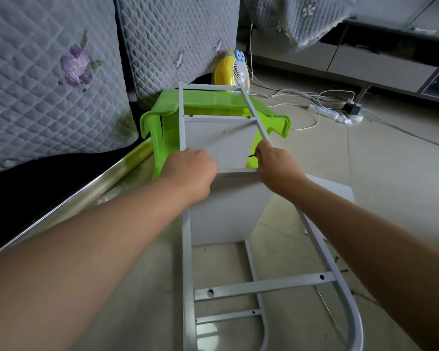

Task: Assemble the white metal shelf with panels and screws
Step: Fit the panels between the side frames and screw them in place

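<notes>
Fixing a panel into the white shelf frame [186,249], propped on a green stool [213,102].
Left hand [190,171] curled over panel [221,143] and rail; right hand [274,168] pinching a dark screw [252,156] (tip toward the panel edge). Best to steady the panel, align holes, start threads straight before tightening.

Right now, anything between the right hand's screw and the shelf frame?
Nothing visible. The right hand pinches a dark screw right beside the white frame rail, with no object between. The left hand grips the opposite rail, clear of it.
</notes>
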Motion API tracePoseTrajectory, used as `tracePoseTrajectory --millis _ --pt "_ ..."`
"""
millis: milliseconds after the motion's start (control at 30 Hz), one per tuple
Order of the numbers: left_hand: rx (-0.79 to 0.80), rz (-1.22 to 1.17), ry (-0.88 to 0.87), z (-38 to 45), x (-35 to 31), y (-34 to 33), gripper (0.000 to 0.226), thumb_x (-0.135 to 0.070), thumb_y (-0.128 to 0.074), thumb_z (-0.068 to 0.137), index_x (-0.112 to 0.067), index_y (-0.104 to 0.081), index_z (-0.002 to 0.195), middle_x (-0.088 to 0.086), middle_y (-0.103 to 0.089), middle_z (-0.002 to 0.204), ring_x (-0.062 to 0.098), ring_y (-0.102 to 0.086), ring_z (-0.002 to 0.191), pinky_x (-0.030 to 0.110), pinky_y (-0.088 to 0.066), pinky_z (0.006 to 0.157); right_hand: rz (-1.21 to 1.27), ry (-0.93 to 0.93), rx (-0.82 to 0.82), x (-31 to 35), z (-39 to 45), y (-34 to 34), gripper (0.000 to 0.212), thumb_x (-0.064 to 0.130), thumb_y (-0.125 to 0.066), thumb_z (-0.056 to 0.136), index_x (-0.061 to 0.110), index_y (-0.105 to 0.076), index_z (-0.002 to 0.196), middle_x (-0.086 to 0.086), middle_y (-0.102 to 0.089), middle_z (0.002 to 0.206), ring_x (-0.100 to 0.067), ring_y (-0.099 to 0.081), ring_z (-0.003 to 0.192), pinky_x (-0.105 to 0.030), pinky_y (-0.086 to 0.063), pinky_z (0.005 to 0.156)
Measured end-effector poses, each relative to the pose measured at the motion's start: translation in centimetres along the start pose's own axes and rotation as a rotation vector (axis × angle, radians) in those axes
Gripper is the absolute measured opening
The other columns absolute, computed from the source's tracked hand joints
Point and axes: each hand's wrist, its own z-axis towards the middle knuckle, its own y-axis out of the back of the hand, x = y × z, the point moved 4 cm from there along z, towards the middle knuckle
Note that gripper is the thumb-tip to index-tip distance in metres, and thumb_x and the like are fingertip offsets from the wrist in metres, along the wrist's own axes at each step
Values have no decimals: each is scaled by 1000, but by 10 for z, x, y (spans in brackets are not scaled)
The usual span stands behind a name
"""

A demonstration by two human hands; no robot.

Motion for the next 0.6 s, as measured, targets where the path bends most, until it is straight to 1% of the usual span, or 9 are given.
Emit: tracePoseTrajectory --millis 133,200,233,300,367,400,433,500,600 --pt "-66 -93 20 4 -5 -3 24 -3 -47 86 -7 -60 105 11 -55 111 31 -53 109 31 -34 67 -75 24 -43 -8 0 2 25 7 -36 95 5 -51 114 -18 -60 113 -34 -54 105 -33 -36 88" --pt "-87 -183 -3 5 1 -7 18 -8 -50 86 -7 -60 101 11 -57 108 31 -53 107 31 -37 68 -71 75 -59 -6 -2 1 25 10 -38 94 6 -56 111 -14 -60 113 -32 -53 106 -33 -36 89" --pt "-100 -242 -29 5 5 -10 19 -13 -53 87 -5 -60 102 11 -56 108 30 -51 107 31 -41 72 -62 99 -62 -4 -3 1 25 10 -39 94 6 -58 109 -13 -60 112 -31 -53 107 -33 -36 90" --pt "-105 -379 -50 3 13 -16 35 -26 -58 87 -2 -56 111 13 -52 115 29 -45 115 35 -41 88 -41 143 -64 2 -5 1 24 10 -40 93 6 -60 108 -13 -61 110 -31 -53 106 -33 -38 89" --pt "-88 -531 -10 -2 20 -20 52 -32 -55 89 1 -44 128 16 -39 138 25 -28 134 31 -27 106 -23 187 -69 9 -8 2 25 9 -40 93 4 -59 108 -15 -60 110 -31 -53 104 -34 -41 86" --pt "-54 -576 4 -5 22 -24 60 -34 -51 92 0 -33 138 13 -26 149 22 -15 142 27 -17 111 -20 207 -76 13 -9 3 25 10 -40 94 4 -59 109 -15 -59 110 -31 -53 103 -34 -42 84" --pt "-16 -593 1 -8 24 -27 65 -35 -45 94 -2 -21 145 9 -12 156 18 -3 144 24 -9 113 -23 228 -83 17 -10 3 25 10 -40 94 4 -60 109 -16 -59 110 -32 -53 103 -35 -43 83" --pt "42 -624 -17 -11 26 -36 67 -37 -36 97 -8 -5 149 3 5 157 13 8 144 20 0 113 -39 271 -83 26 -12 4 26 10 -42 93 5 -62 109 -16 -59 109 -32 -53 104 -36 -43 84" --pt "74 -675 -37 -15 30 -42 67 -37 -32 97 -10 3 148 0 12 156 8 12 142 16 4 110 -48 338 -73 41 -13 6 27 9 -45 91 9 -65 109 -13 -61 109 -28 -54 104 -31 -41 85"
